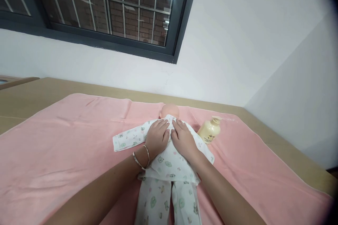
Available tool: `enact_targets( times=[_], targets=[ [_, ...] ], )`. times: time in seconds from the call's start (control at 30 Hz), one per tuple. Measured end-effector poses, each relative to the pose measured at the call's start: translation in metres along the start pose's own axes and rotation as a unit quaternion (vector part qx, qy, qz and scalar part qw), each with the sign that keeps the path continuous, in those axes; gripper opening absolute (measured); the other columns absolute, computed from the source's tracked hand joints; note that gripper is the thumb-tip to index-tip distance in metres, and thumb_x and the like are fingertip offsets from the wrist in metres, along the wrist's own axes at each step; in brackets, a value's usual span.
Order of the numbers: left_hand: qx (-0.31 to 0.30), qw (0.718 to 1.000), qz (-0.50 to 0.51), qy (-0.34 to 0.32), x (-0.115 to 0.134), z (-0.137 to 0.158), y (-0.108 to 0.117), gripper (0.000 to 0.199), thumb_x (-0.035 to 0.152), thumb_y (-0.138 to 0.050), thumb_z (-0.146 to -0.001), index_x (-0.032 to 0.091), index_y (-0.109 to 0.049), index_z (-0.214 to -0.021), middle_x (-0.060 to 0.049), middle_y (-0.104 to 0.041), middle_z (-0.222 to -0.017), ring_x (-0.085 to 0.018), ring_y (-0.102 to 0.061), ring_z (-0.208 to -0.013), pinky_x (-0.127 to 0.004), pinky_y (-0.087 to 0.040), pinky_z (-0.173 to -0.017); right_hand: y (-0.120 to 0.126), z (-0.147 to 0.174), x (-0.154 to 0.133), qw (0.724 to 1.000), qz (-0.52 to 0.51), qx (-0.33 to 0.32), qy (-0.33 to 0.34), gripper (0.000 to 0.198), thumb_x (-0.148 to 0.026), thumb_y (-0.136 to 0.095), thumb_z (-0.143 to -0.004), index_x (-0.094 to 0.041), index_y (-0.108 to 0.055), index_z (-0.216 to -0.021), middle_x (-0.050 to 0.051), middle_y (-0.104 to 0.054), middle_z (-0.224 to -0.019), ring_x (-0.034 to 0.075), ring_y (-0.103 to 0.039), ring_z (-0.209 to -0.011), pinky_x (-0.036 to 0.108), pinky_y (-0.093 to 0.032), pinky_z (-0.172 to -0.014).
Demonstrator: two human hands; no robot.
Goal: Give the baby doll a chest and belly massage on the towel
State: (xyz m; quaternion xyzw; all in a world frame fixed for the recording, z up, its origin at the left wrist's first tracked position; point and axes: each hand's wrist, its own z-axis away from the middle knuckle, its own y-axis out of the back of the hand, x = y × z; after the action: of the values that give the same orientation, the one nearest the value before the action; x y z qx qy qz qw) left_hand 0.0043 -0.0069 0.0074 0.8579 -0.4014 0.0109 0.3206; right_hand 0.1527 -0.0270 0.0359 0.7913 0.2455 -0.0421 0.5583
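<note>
So the doll's (169, 163) legs run off the bottom of the view, and the near edge of the pink cloth (79, 130) is cut off too. Both hands cover much of the upper shirt, and the doll's face is out of sight, only a smooth bit of head (169, 110) showing. Label print on the pump bottle (210, 132) is too small to read, and its base is partly tucked behind 1 sleeve.

Doll's lying lengthwise, long axis going from the cloth's far edge to its near edge, head at the far edge. 1 sleeve sticks out toward the cloth's left edge, the other angles back toward the near right corner, bottle just beside it.

Left hand (157, 135) (bangle (137, 162) on that wrist) and right hand (183, 139) are both laid flat on the shirt, fingers pointing headward, not clasping anything. It's all on a wooden table (60, 88).
</note>
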Motion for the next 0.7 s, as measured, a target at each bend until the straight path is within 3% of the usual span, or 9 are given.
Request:
enact_targets(
  times=[0.13, 0.27, 0.5, 0.7],
  targets=[
    [0.019, 1.000, -0.014, 0.008, 0.004, 0.001, 0.004, 0.028, 0.017, -0.043, -0.091, 0.016, -0.067, -0.105, -0.011, -0.069, -0.113, -0.025, -0.060, -0.109, -0.046, -0.049, -0.099, 0.008, 0.006, -0.015, 0.998, 0.059, 0.006, -0.018, 0.049, -0.025, -0.034, -0.095, -0.007, -0.050, -0.138, 0.018, -0.049, -0.141, 0.029, -0.039, -0.137, 0.043, -0.030, -0.113],
    [0.021, 0.999, -0.014, 0.036, 0.006, -0.001, 0.004, 0.027, 0.016, -0.043, -0.091, 0.017, -0.068, -0.101, -0.010, -0.070, -0.111, -0.025, -0.060, -0.108, -0.046, -0.050, -0.097, 0.010, 0.008, -0.017, 0.997, 0.070, 0.006, -0.033, 0.047, -0.027, -0.036, -0.094, -0.011, -0.053, -0.136, 0.016, -0.053, -0.139, 0.028, -0.044, -0.133, 0.042, -0.034, -0.110],
    [-0.025, 0.998, 0.003, 0.063, -0.001, -0.001, -0.003, 0.033, 0.020, -0.041, -0.093, 0.014, -0.061, -0.118, -0.012, -0.063, -0.126, -0.025, -0.054, -0.121, -0.049, -0.042, -0.107, 0.000, 0.001, 0.002, 1.000, 0.008, 0.003, -0.019, 0.055, -0.030, -0.040, -0.093, -0.011, -0.042, -0.144, 0.016, -0.037, -0.151, 0.029, -0.029, -0.142, 0.045, -0.024, -0.115],
    [-0.036, 0.996, 0.016, 0.079, -0.001, -0.001, -0.003, 0.034, 0.019, -0.041, -0.092, 0.015, -0.061, -0.119, -0.011, -0.063, -0.128, -0.025, -0.053, -0.122, -0.049, -0.042, -0.108, -0.003, 0.002, 0.004, 1.000, -0.012, 0.007, -0.016, 0.055, -0.030, -0.039, -0.094, -0.011, -0.039, -0.146, 0.016, -0.035, -0.152, 0.029, -0.027, -0.143, 0.047, -0.022, -0.116]
  ],
)
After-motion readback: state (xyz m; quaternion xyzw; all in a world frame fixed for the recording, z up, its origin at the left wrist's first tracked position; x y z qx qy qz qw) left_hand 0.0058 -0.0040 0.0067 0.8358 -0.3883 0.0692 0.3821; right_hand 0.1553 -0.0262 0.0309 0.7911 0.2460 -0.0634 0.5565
